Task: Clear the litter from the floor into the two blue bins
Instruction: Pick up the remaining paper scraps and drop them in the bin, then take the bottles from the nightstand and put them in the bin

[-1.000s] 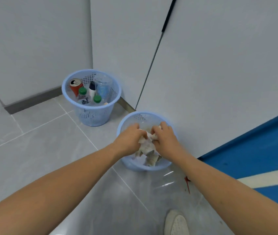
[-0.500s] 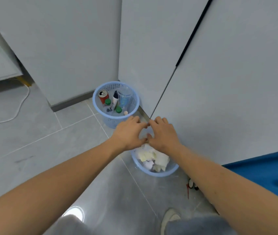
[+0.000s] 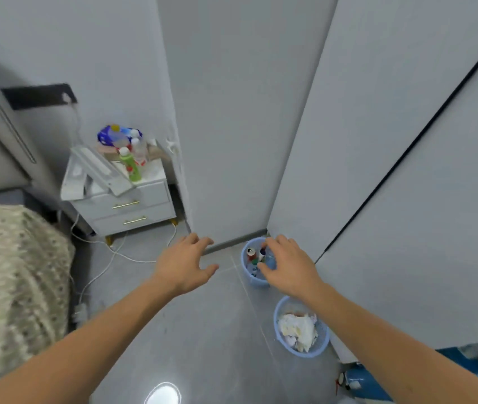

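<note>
Both hands empty, fingers spread loose — left hand (image 3: 183, 265) over the floor (image 3: 191, 330), right hand (image 3: 287, 266) above the far bin (image 3: 250, 279); near bin (image 3: 278, 335) holds crumpled paper (image 3: 297, 330).

I see open grey floor (image 3: 197, 330) centre — passable. Two blue bins (image 3: 253, 279) (image 3: 301, 349) hug wardrobe (image 3: 348, 170) right; nightstand (image 3: 132, 205), cables (image 3: 106, 258), bed (image 3: 13, 272) block left.

Far blue bin (image 3: 250, 279) upright holding bottles and can, near blue bin (image 3: 320, 349) holding crumpled paper (image 3: 297, 330)
</note>
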A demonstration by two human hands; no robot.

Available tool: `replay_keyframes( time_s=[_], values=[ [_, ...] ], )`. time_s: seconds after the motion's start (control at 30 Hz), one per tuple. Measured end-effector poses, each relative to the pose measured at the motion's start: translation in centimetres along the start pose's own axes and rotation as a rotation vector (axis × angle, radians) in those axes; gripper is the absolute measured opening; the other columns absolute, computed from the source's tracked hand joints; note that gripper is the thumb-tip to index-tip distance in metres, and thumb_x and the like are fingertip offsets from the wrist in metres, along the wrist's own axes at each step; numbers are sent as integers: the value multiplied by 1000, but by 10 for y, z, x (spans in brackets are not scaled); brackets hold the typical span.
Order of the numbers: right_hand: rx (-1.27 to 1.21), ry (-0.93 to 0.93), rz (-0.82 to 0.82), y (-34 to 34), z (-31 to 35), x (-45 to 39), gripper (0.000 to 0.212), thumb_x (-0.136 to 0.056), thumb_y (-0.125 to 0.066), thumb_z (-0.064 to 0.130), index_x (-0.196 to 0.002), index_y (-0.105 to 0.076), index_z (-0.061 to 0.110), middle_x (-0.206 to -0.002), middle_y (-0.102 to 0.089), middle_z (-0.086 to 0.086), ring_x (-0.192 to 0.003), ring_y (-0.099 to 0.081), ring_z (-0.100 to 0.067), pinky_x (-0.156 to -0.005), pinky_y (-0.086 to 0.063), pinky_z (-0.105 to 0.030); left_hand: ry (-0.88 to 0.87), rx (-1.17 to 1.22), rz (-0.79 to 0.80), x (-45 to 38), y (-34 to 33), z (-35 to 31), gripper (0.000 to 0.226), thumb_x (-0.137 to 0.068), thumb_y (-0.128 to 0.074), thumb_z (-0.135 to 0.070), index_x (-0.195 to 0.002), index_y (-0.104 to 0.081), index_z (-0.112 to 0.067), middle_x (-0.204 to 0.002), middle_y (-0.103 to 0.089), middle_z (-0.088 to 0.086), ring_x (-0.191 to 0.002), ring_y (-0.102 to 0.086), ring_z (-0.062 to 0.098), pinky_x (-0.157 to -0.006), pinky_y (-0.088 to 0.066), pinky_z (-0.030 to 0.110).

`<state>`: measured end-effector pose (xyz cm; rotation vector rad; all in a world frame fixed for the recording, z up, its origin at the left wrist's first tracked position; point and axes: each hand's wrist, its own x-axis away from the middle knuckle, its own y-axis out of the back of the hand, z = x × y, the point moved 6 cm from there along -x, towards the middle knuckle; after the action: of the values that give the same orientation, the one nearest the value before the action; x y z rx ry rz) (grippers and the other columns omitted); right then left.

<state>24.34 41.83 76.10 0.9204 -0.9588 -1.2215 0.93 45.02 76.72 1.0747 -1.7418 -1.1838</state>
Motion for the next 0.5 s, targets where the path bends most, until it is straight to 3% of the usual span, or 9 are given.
replay_keyframes(
  time_s=[0.13,0.27,0.4,0.5],
  values=[
    [-48,28,8,103,113,25,37,-91,-61,49,-123,-57,31,-117,-57,8,-116,-51,-17,-88,-48,-34,60,8,-92,95,153,36,61,-89,-53,-65,-141,-44,-35,-129,-53,-7,-124,-49,18,-90,-52,37],
    [-74,125,0,165,211,43,38,-90,-63,52,-123,-58,33,-118,-58,10,-118,-52,-13,-92,-47,-32,111,-11,-218,176,271,82,61,-87,-50,-68,-140,-44,-38,-125,-53,-13,-121,-50,13,-89,-50,33],
    [-34,262,18,181,278,30,46,-87,-50,66,-125,-52,42,-120,-53,21,-116,-51,-4,-93,-47,-29,179,-16,-314,216,330,149,63,-84,-47,-72,-138,-47,-39,-115,-53,-16,-111,-54,12,-84,-51,31],
    [-87,293,21,176,302,0,48,-83,-40,71,-123,-48,48,-115,-50,28,-111,-50,4,-90,-49,-26,257,7,-330,213,343,203,64,-85,-41,-73,-138,-49,-38,-118,-55,-15,-111,-56,11,-86,-50,31]
  ],
)
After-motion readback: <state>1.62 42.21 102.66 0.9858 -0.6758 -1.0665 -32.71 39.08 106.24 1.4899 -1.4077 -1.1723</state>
